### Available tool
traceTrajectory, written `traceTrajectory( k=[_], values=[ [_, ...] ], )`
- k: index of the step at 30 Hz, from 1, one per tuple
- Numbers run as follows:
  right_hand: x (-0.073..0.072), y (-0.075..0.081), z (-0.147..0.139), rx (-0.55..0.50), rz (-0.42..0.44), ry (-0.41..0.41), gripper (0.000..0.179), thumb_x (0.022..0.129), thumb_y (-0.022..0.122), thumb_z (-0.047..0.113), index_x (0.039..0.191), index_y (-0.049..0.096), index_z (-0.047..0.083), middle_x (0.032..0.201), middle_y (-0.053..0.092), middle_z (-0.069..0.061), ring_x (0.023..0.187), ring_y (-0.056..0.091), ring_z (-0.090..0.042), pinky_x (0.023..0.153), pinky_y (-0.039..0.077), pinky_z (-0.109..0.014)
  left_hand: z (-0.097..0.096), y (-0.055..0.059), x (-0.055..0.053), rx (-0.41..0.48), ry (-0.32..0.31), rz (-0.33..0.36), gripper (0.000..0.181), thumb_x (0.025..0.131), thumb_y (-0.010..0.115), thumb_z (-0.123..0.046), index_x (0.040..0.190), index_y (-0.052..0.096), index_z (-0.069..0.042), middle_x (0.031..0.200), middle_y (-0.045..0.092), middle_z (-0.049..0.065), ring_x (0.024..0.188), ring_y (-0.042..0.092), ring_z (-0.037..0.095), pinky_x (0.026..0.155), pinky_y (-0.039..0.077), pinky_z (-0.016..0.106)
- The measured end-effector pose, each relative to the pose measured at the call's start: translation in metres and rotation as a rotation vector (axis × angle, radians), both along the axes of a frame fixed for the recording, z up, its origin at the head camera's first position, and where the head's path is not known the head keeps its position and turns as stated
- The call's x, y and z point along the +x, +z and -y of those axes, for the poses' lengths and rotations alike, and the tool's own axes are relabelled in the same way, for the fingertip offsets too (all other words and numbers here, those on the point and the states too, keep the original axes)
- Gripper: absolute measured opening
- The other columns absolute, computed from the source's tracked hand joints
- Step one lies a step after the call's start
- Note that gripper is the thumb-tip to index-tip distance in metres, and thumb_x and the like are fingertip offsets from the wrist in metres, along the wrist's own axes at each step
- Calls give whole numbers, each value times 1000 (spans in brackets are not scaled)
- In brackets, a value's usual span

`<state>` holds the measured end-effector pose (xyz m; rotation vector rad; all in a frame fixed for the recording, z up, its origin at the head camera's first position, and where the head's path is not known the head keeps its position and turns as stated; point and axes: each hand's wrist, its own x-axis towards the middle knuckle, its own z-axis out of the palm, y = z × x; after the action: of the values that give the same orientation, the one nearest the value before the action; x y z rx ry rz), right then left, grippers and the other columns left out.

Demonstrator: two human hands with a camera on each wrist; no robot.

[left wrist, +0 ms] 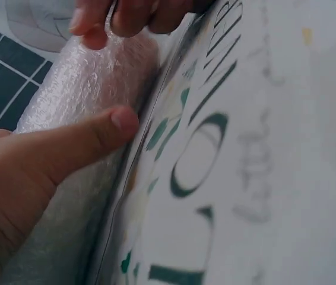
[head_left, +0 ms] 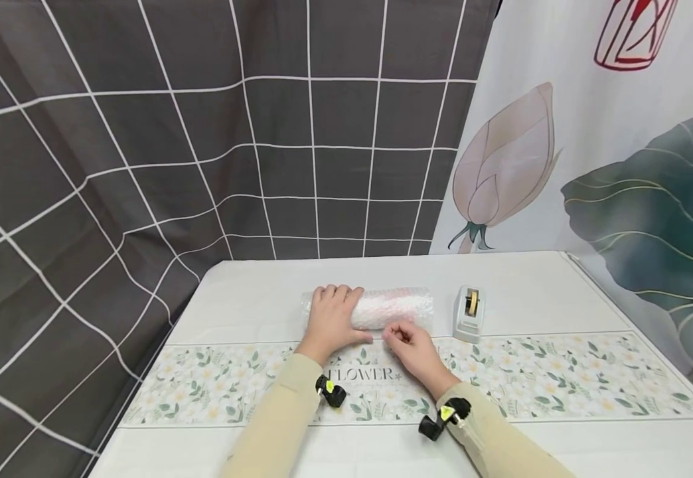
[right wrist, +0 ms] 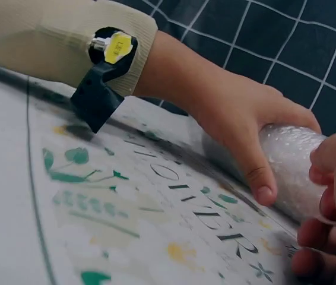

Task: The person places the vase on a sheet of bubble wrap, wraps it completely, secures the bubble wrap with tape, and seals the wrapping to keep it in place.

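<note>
A bubble-wrapped roll (head_left: 394,308) lies sideways on the table, with pinkish red showing through the clear wrap. My left hand (head_left: 331,318) grips its left part, fingers spread over the top and thumb along the near side. My right hand (head_left: 409,342) is at the roll's near side, right of the left thumb, with its fingers curled in and thumb against the forefinger. In the left wrist view the right fingertips (left wrist: 94,37) are right at the wrap. I cannot tell whether a thin piece is pinched between them.
A white tape dispenser (head_left: 468,313) with a yellowish roll stands right of the wrapped roll. The table cover (head_left: 549,378) has a floral band printed with "FLOWER". Behind the table hang a dark grid curtain (head_left: 346,172) and a pale flower-printed curtain (head_left: 561,212).
</note>
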<state>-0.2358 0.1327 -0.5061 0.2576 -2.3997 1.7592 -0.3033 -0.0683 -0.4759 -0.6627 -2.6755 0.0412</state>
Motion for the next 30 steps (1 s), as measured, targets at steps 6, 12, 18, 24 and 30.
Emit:
traceTrajectory(
  k=[6, 12, 18, 24, 30],
  values=[
    [3, 19, 8, -46, -104, 46, 5, 95, 64, -4, 98, 66, -5, 72, 59, -9, 57, 50, -6, 53, 42, -19, 0, 4, -10, -43, -19, 42, 102, 69, 58, -90, 145, 49, -24, 121, 60, 1, 108, 54, 21, 100, 38, 42],
    [-10, -5, 6, -150, -29, 99, 11, 96, 63, -2, 105, 64, -7, 70, 57, -7, 53, 53, -15, 47, 46, -23, 3, 10, -22, -43, -21, 121, 86, 71, 73, -71, 139, 54, -23, 121, 65, 0, 110, 58, 21, 98, 43, 43],
    [-7, -10, 8, -172, -10, 165, 12, 97, 64, 3, 104, 63, -6, 66, 56, -12, 49, 53, -15, 45, 48, -27, 4, 20, -24, -8, -39, 228, 82, 70, 76, -64, 137, 59, -19, 124, 68, 2, 111, 61, 23, 99, 45, 46],
    [-5, -7, 7, -129, -68, 170, 6, 98, 60, -2, 101, 62, -7, 66, 57, -19, 48, 55, -20, 44, 49, -28, 1, 31, -24, -14, -63, 335, 82, 68, 73, -63, 137, 60, -20, 121, 71, 1, 106, 66, 24, 94, 50, 43],
    [-5, -3, 8, -66, -469, 140, 20, 86, 61, -19, 105, 57, -11, 80, 61, -18, 64, 63, -21, 58, 55, -23, -3, 37, -23, -20, -66, 404, 84, 68, 73, -63, 138, 60, -19, 117, 73, 3, 102, 68, 25, 90, 53, 41]
  ],
)
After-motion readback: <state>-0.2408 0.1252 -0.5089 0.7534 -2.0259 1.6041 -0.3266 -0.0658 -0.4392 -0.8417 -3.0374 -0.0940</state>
